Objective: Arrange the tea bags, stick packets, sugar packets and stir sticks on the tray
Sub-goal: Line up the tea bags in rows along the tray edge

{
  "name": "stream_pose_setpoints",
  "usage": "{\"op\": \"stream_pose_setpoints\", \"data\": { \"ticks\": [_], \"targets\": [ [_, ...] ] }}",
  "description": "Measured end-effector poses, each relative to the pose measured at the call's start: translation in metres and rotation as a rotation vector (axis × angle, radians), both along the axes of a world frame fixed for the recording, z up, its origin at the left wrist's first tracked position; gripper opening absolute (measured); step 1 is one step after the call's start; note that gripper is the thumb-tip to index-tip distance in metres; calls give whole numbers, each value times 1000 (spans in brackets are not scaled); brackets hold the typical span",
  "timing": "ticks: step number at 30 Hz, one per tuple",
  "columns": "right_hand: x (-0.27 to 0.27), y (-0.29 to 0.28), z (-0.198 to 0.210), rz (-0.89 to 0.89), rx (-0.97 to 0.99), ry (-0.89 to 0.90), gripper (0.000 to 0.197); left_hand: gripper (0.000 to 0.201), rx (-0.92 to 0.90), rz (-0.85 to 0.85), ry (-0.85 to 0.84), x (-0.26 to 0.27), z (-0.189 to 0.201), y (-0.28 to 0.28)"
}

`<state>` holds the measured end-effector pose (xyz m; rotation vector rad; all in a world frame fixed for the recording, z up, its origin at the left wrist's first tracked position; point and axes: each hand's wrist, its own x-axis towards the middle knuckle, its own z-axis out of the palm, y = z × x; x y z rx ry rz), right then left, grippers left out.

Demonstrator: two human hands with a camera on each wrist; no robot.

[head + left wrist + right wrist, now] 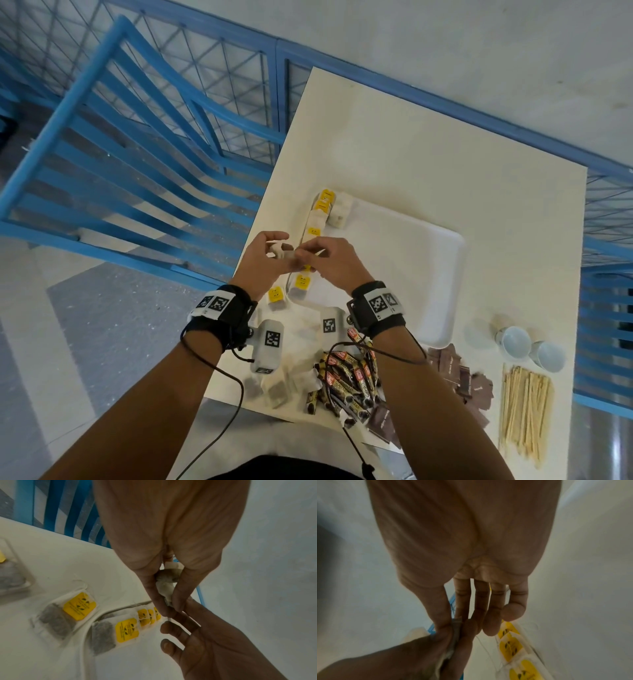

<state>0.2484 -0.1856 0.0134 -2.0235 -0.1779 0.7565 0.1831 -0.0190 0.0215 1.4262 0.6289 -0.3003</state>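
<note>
Here, tea bag (283,254) pinched between left hand (262,262) thumb and fingers, right hand (334,262) fingertips pinching its edge.

Right hand (467,545) fingers (443,615) pinch tea bag (455,632).

Tray (428,260) centre and right side open to reach. Tea bag row (313,233) lines left rim. Cups (529,346) near right corner.
</note>
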Motion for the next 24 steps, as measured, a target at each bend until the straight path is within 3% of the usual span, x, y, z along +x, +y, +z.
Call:
{"op": "stream_pose_setpoints", "data": {
  "ticks": [3, 7, 10, 12, 17, 20, 24],
  "targets": [
    [1, -2, 3, -24, 21, 4, 2, 58, 21, -11, 15, -1, 0, 0],
    [4, -8, 6, -152, 103, 80, 8, 38, -190, 83, 55, -1, 0, 1],
    [2, -11, 6, -176, 141, 119, 11, 19, -106, 91, 26, 0, -1, 1],
    [2, -11, 5, -97, 111, 113, 14, 13, -33, 84, 0, 1, -2, 0],
    [1, -11, 2, 68, -51, -4, 18, 12, 81, 30, -34, 3, -7, 0],
    [2, -14, 5, 48, -80, -92, 6, 11, 99, 48, -36, 3, -7, -2],
    [17, -22, -3, -125, -116, -90, 18, 13, 74, 106, -13, 2, -6, -2]
  ]
}}
